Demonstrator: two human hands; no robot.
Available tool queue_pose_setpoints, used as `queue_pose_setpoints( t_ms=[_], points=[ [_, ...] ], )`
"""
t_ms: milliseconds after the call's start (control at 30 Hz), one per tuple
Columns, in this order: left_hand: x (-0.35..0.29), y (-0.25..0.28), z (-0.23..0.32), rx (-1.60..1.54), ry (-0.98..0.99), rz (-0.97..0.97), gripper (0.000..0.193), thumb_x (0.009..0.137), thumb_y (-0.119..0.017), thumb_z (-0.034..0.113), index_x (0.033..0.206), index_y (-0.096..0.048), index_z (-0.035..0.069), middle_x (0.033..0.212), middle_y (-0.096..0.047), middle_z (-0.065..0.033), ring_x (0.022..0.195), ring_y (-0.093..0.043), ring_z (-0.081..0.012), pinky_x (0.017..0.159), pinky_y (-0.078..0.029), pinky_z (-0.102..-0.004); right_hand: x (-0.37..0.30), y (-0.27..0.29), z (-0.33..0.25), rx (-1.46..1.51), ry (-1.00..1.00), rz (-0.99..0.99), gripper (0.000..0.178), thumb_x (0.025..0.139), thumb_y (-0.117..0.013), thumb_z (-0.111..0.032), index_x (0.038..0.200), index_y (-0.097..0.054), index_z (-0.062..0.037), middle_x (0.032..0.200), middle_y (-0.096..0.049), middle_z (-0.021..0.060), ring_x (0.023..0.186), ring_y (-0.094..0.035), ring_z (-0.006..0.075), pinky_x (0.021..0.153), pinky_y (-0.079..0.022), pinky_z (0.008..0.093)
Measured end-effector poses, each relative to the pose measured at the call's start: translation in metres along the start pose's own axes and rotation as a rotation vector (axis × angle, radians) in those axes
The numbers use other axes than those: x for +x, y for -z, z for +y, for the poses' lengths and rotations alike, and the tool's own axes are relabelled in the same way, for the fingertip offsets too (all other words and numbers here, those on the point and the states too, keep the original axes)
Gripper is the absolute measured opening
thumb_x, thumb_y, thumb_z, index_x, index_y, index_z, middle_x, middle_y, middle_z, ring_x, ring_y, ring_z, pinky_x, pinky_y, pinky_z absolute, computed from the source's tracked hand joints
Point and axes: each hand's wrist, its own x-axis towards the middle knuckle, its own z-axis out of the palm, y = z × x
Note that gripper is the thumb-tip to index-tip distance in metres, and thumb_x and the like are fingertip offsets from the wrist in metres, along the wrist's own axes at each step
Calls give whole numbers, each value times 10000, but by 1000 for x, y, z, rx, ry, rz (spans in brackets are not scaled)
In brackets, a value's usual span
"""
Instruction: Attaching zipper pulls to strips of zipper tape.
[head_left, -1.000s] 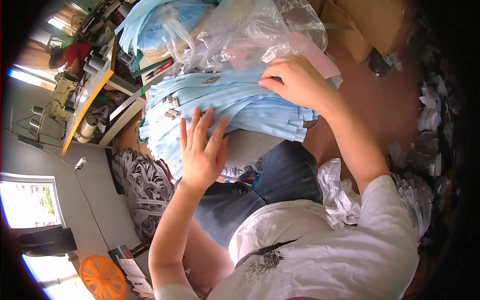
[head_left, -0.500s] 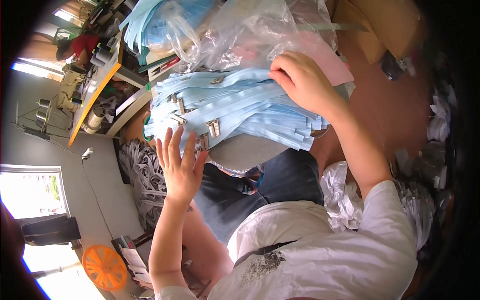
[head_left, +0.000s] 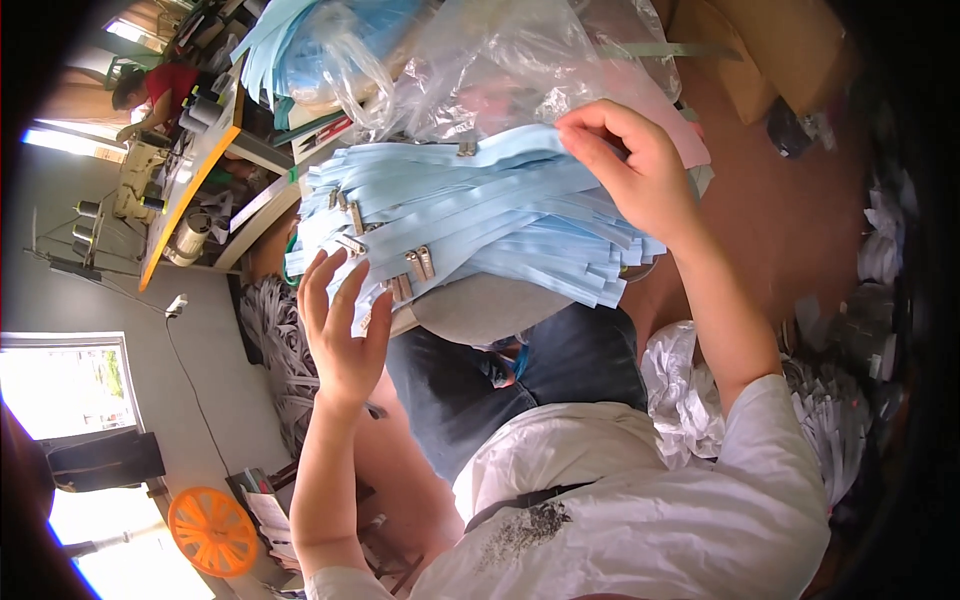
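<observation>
A heap of light blue zippers (head_left: 480, 225) lies in front of me, fanned out, with metal sliders (head_left: 420, 263) showing mostly at its left part. My right hand (head_left: 645, 170) pinches the right end of the top zipper (head_left: 520, 143) between thumb and fingers, at the heap's far side. One metal slider (head_left: 467, 149) sits partway along that zipper. My left hand (head_left: 345, 350) is open at the heap's near left corner, its fingers spread and bent, with nothing visible in it.
Under the heap shows a grey rounded pad (head_left: 490, 305), above my knees. Clear plastic bags (head_left: 480, 75) and another blue bundle (head_left: 270, 55) lie beyond. A sewing table (head_left: 195, 165) stands left, with a person in red (head_left: 170, 88) there. Grey strips (head_left: 272, 325) pile on the floor.
My right hand has shifted slightly right with the pinched zipper, and its slider has moved right too. My left hand has moved a little left and down.
</observation>
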Motion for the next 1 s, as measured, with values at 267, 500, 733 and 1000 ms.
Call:
queue_pose_setpoints(
  t_ms=[267, 500, 733, 1000],
  points=[
    [61, -31, 79, -305, -60, 132, 826, 711, -778, 49, 1465, -443, 16, 1488, -415, -243, 1393, -374, -456, 1131, -322, -545, -9, -5, -75, 364, 381, -223, 211, 853, -743, -75, 1036, -703, 22, 966, -704, 85, 868, -669, 203, 948, -515, 393],
    [78, -31, 79, -393, -217, 115, 576, 736, -626, -14, 1308, -553, -27, 1326, -571, -225, 1289, -495, -469, 1134, -317, -558, -37, 17, -93, 695, 485, -218, 191, 848, -809, -207, 930, -700, -74, 773, -628, 29, 750, -653, 222, 967, -509, 493],
    [27, 41, 45, -537, -28, 286, 276, 1002, -516, 69, 1247, -559, -50, 995, -700, -234, 840, -702, -291, 777, -575, -389, -1, 7, -56, -46, -57, -341, 165, 993, -597, -168, 1009, -674, -22, 875, -700, 95, 814, -685, 273, 776, -538, 386],
    [-31, 63, 41, -415, 117, 220, 290, 984, -558, 39, 1268, -574, -14, 1039, -688, -224, 844, -711, -281, 728, -596, -355, 48, -37, 2, -739, 210, -497, 144, 881, -632, -59, 1013, -680, -29, 900, -683, 106, 908, -638, 292, 794, -506, 405]
  ],
)
